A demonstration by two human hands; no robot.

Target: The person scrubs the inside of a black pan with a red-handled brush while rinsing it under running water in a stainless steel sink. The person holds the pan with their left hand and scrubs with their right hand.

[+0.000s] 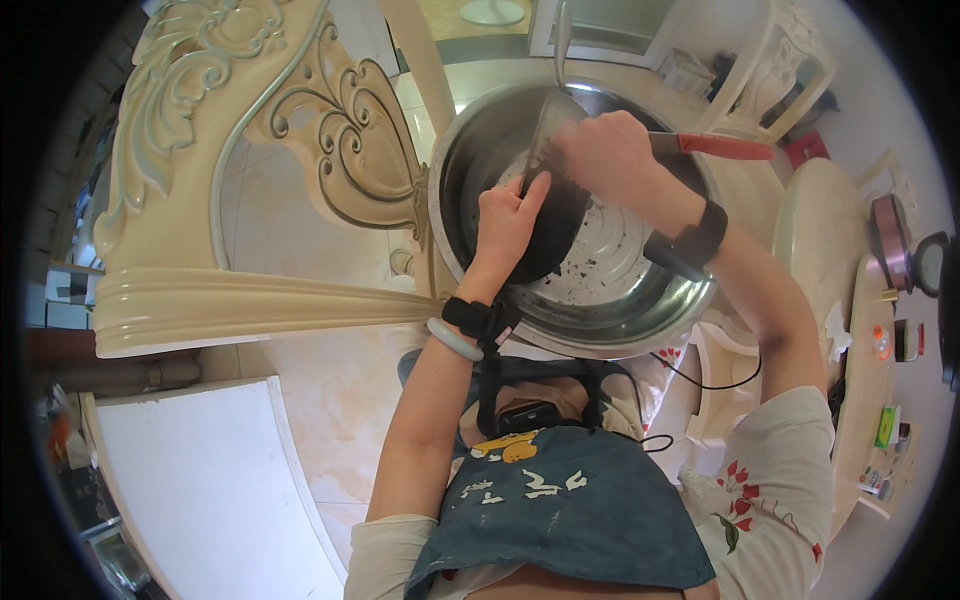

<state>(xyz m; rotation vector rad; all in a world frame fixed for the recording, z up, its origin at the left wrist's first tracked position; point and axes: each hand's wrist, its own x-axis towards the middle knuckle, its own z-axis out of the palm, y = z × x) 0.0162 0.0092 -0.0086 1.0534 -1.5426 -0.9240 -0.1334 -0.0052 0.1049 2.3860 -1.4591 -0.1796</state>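
Observation:
My left hand (pixel 506 225) grips the near edge of a blackened wok (pixel 551 232), its thumb on the rim. The wok is tilted inside a large stainless steel basin (pixel 622 319), its metal handle rising past the basin's far rim. My right hand (pixel 607 154), partly blurred, is closed over the wok's upper part. From this fist a red-handled knife (pixel 724 146) sticks out to the right, across the basin's rim. A short stretch of blade shows beside the fist; the hand hides the rest. Dark flakes (pixel 581 270) are scattered on the basin's bottom.
A carved cream chair back (pixel 367 142) stands left of the basin, close to its rim. Another carved chair (pixel 772 67) is at the upper right. A cream table edge (pixel 862 330) with small items runs along the right. A white panel (pixel 202 465) lies at lower left.

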